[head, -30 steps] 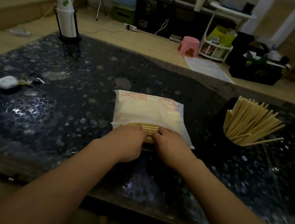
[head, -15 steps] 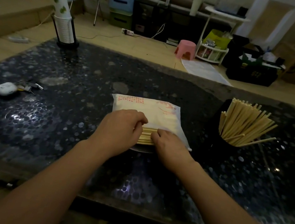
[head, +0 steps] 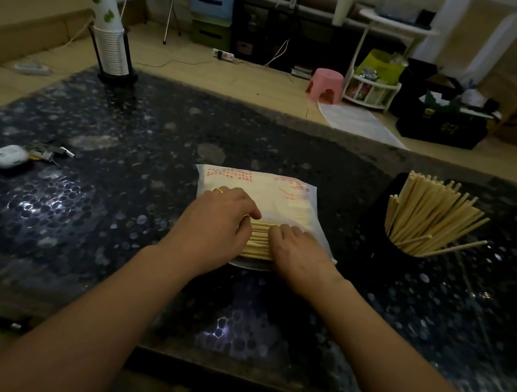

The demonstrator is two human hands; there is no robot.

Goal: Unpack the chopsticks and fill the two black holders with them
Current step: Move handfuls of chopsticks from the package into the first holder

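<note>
Far left of the fingers, a small white earbud case (head: pixel 7 156) lies on the dark speckled glossy worktop (head: pixel 115 209) beside a bunch of metal keys (head: pixel 49 151). Behind those, at the worktop's far left corner, a tall stack of white paper cups in a black wire stand (head: pixel 111 42) stands upright, well apart from both hands.

The left hand (head: pixel 213 226), with a gold ring (head: pixel 219 190) on one finger, lies on the white plastic chopstick packet with red print (head: pixel 257 192), its fingers (head: pixel 250 211) curled down onto the packet's near part and the exposed ends of the pale bamboo chopsticks (head: pixel 259 240) that stick out of its open near end. Whether these fingers truly grip the bundle or only press on it cannot be told. Just beside it, the right hand (head: pixel 298 254) rests on the same bundle, its fingers (head: pixel 282 230) bent over the chopstick ends and the packet's edge; the row of chopsticks shows in the narrow gap between the two hands.

Right of the right hand, apart from the packet, a round black holder (head: pixel 386 247) stands on the worktop, packed with loose bamboo chopsticks (head: pixel 430 216) that lean outward and fan to the right.
</note>
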